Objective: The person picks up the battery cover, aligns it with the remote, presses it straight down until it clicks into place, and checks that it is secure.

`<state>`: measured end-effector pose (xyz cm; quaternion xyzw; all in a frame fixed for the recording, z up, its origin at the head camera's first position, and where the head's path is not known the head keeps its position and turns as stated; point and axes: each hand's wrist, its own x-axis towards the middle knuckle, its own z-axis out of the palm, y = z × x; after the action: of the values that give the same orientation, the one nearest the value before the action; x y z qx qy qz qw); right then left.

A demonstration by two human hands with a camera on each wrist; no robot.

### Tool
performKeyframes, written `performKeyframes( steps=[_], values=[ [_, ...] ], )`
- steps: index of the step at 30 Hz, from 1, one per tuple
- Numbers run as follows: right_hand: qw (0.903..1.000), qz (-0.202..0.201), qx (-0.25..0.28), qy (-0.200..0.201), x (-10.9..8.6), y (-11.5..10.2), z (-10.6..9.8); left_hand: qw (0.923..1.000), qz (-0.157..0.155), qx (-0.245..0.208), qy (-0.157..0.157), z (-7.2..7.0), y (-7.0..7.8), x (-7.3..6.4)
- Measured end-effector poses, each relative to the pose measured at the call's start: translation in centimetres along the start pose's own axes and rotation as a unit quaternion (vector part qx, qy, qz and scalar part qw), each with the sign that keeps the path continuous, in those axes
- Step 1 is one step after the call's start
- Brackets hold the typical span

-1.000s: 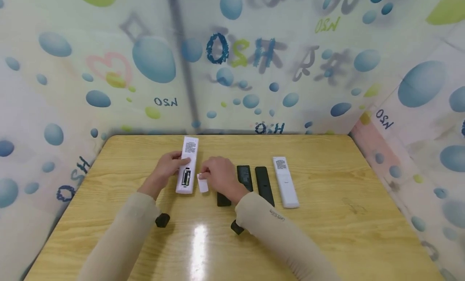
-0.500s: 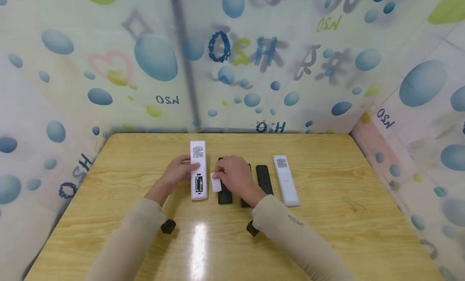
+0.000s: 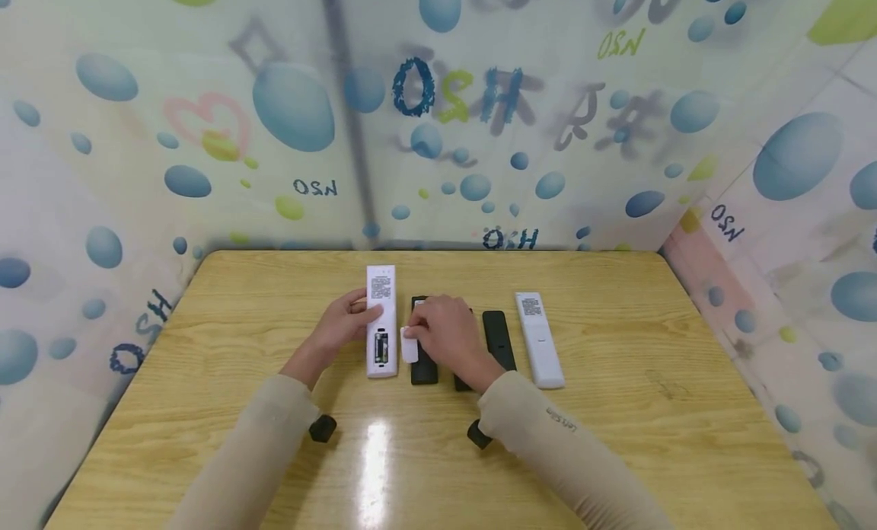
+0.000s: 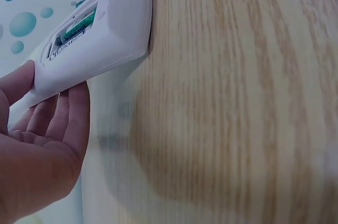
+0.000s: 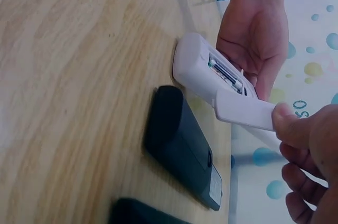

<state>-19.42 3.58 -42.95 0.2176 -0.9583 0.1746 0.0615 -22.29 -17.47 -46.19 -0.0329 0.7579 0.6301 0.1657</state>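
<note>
My left hand (image 3: 345, 322) grips a white remote control (image 3: 381, 294) by its side, thumb on the back face and fingers beneath. Its battery compartment is uncovered, and batteries (image 4: 79, 26) lie inside; one shows green in the left wrist view. Close to the right of that remote, my right hand (image 3: 445, 330) pinches a small white battery cover (image 5: 244, 110) between thumb and fingers. In the right wrist view the cover hangs beside the compartment, partly in front of the remote. Whether they touch, I cannot tell.
A black remote (image 5: 182, 142) lies under the right hand, and a second black remote (image 3: 464, 382) is partly hidden by it. Further right are another black remote (image 3: 499, 336) and a white remote (image 3: 540, 347), all on the wooden table (image 3: 685, 439). A patterned wall (image 3: 445, 195) stands behind.
Both hands have shifted right, the left carrying the white remote and the right carrying the battery cover. The remote has turned from a slant to nearly straight. The other remotes stay put.
</note>
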Motion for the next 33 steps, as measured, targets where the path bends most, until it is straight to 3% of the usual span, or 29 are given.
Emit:
performKeyframes(
  steps=[14, 21, 33],
  values=[
    [0.9981, -0.042, 0.020, 0.041, 0.3, -2.6, 1.4, 1.0000, 0.001, 0.006, 0.002, 0.0, 0.2, -0.2],
    [0.9980, -0.037, 0.018, 0.048, 0.5, -3.0, 1.8, 0.9999, -0.001, 0.011, 0.003, 0.2, 0.4, -0.3],
    [0.9959, -0.054, -0.067, 0.030, 0.5, -3.1, 2.5, 1.0000, 0.005, -0.007, 0.004, 0.2, 0.2, -0.3]
  ],
)
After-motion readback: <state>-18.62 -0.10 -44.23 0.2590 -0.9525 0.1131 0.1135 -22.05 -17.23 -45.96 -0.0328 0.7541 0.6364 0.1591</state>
